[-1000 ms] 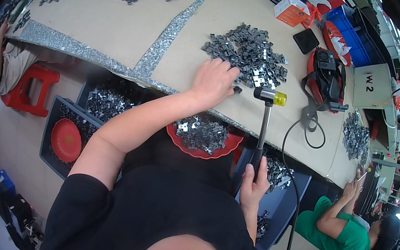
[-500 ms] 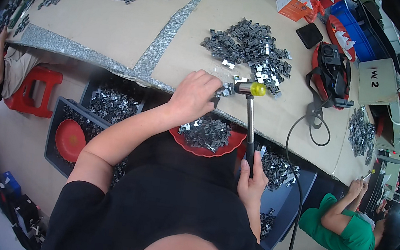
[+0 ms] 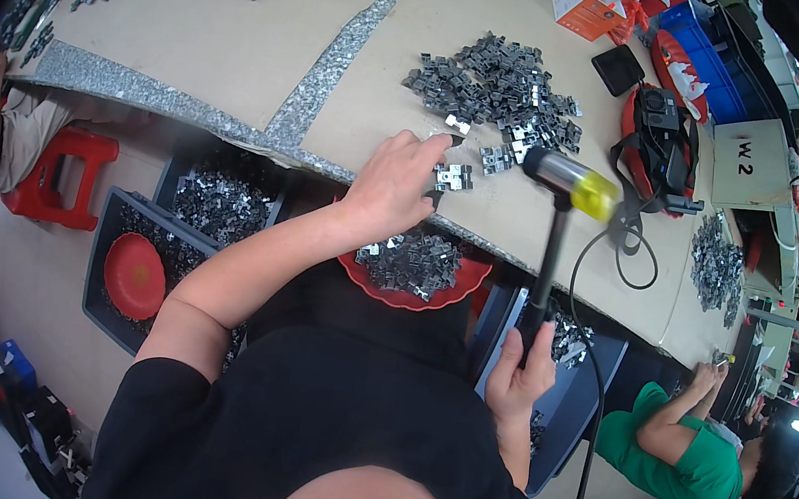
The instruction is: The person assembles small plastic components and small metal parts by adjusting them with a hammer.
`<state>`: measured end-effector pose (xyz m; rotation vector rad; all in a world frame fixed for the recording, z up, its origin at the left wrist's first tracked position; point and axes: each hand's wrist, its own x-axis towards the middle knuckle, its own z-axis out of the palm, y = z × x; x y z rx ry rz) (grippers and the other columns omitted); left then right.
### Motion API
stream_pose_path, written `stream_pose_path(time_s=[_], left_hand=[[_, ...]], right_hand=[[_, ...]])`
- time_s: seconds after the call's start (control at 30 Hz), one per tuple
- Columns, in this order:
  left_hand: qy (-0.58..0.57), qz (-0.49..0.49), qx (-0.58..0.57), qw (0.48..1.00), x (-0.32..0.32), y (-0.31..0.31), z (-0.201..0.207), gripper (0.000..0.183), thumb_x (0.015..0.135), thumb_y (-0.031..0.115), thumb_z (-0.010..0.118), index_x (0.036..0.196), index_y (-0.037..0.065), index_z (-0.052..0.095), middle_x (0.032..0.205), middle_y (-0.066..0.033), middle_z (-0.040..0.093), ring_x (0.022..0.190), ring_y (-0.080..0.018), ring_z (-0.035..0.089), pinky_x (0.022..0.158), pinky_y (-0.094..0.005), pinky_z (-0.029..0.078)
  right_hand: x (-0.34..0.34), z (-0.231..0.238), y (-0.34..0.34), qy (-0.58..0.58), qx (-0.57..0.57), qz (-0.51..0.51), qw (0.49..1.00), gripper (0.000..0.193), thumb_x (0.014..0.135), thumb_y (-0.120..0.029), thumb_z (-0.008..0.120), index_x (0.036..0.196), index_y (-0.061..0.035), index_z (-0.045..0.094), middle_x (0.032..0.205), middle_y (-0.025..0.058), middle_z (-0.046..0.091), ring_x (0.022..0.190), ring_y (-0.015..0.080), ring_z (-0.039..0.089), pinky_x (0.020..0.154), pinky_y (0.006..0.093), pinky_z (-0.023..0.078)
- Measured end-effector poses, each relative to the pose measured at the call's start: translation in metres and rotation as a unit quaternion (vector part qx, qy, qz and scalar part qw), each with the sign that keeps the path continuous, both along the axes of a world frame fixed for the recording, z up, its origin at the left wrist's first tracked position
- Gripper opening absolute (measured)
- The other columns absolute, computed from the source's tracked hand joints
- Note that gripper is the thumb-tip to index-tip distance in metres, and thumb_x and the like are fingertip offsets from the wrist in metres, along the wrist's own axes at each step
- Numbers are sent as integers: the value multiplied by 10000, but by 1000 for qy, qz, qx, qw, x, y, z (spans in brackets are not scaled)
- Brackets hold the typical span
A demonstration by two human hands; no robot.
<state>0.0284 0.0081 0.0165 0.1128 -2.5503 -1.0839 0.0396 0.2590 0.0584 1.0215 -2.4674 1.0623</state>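
My right hand (image 3: 520, 371) is wrapped round the dark handle of a hammer (image 3: 548, 259). The hammer's head has a metal body and a yellow, translucent striking face, and it is raised above the table, slightly blurred. Near the table's front edge, my left hand (image 3: 394, 178) has its thumb and index finger spread, with dark tips at both. Between them lies a small silver and black metal clip (image 3: 452, 178); contact with the fingers is hard to make out. Similar joined clips (image 3: 497, 159) lie just right of it, by a loose pile of clips (image 3: 502, 86).
A red scalloped dish (image 3: 413, 300) of clips sits below the table edge, between grey bins (image 3: 98, 280). To the right are a red and black strapped device (image 3: 659, 132), a black cable (image 3: 578, 273) and an orange box (image 3: 588, 10). A person in green (image 3: 666, 446) works at right.
The hammer has lifted off the clip and swung to the right, my right hand shifting right with it. My left thumb and index finger have spread apart around the clip.
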Motion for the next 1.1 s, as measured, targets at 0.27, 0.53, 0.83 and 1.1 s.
stream_pose_path(time_s=[0.27,0.53,0.83,1.1], left_hand=[[-3,-3,3,1000,4,0,-2,586,591,-7,629,1131,3,401,915,-123,548,920,-305,475,826,-397,385],[20,-166,-28,986,31,20,4,552,564,21,650,1085,26,467,930,-134,528,942,-318,466,800,-411,384],[37,-14,-37,999,-35,14,-9,514,595,15,653,1059,5,433,904,-164,546,906,-327,488,797,-402,399],[-38,-17,-25,999,-18,10,10,584,592,6,648,1120,-23,403,892,-175,556,902,-329,494,798,-403,407]], right_hand=[[4,-18,-2,-83,190,11,978,339,810,-92,570,1127,8,506,663,139,575,485,287,559,429,357,440],[-2,-27,23,-179,-56,-99,977,393,854,-55,526,1218,55,429,630,44,551,489,70,481,443,201,382],[-1,-26,12,-160,64,-94,981,334,845,-91,544,1138,58,490,761,196,610,628,279,619,573,311,470],[0,-18,1,-109,138,-58,983,342,834,-130,557,1150,-9,503,687,152,583,536,302,581,477,372,447]])
